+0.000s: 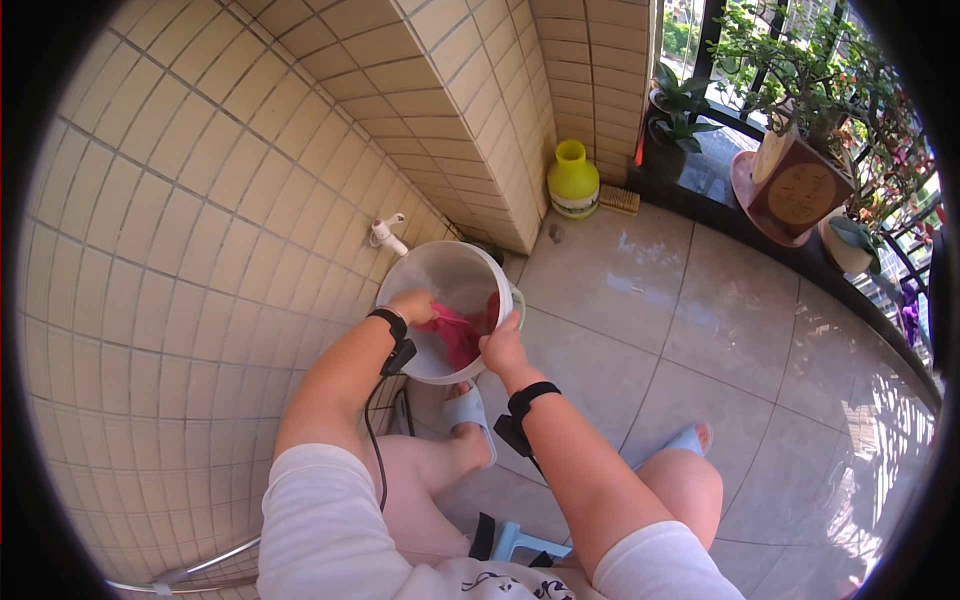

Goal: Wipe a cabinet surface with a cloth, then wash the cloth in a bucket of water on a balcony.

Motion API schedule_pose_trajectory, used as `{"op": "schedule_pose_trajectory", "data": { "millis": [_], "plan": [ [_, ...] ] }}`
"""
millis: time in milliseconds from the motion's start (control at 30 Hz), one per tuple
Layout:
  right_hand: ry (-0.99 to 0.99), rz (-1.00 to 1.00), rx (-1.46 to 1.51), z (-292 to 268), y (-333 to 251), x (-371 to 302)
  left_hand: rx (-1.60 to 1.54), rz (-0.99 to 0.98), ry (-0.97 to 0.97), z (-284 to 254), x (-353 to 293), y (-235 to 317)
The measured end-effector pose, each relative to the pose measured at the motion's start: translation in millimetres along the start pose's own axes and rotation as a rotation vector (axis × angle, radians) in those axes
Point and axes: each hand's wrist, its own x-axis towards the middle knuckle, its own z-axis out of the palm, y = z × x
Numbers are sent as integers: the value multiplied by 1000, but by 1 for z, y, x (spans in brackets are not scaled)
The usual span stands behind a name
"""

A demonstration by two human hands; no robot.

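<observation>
A white bucket is in front of me beside the tiled wall, its mouth turned up towards me. Inside it lies a bright pink-red cloth, bunched up. My left hand reaches into the bucket and is closed on the cloth's left end. On the bucket's right side, my right hand grips the rim, thumb over the edge; part of its fingers is hidden. A second pale rim shows just behind the bucket's right side, mostly covered. I cannot tell whether water stands in the bucket.
A white tap juts from the wall just above the bucket. At the wall corner stand a yellow-green bottle and a scrubbing brush. Potted plants line the railing at right. A light-blue stool shows beneath me.
</observation>
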Motion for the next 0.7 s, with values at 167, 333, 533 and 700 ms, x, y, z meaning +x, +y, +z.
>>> {"op": "schedule_pose_trajectory", "data": {
  "millis": [167, 333, 533, 700],
  "plan": [
    [226, -41, -311, -11, -24, -25, -41, 90, 363, 1, -61, 1],
    [458, -686, -129, 0, -19, -2, -733, 151, 401, -40, -123, 37],
    [266, -376, 339, -16, -46, -17, -1806, 522, 483, -79, -197, 88],
    [-687, -67, 1174, -41, -74, -39, -1983, 535, 727, -54, -185, 109]
  ]
}}
